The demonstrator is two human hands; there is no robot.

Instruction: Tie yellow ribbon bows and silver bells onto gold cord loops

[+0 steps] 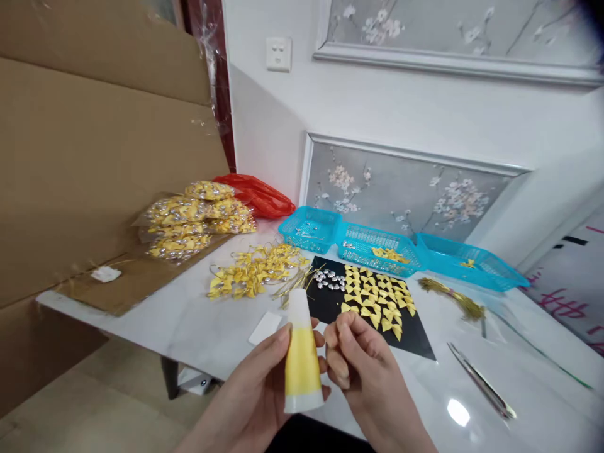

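Note:
My left hand (255, 390) is wrapped round a small glue bottle (301, 358) with a yellow label and white tip, held upright near the table's front edge. Close beside the bottle on its right, my right hand (363, 371) has its fingers curled in, fingertips near the bottle; I cannot make out anything in them. Just beyond the hands lies a black mat (330, 302) carrying rows of small yellow bows (377, 299) and a cluster of silver beads (330, 280).
Metal tweezers (481, 380) lie at the right. A pile of finished yellow bows (257, 270), bagged bows (193, 217), gold wire (453, 296), turquoise baskets (401, 245), a white slip (265, 327) and a red bag (257, 192) sit on the white table (198, 314). Cardboard (94, 157) stands at left.

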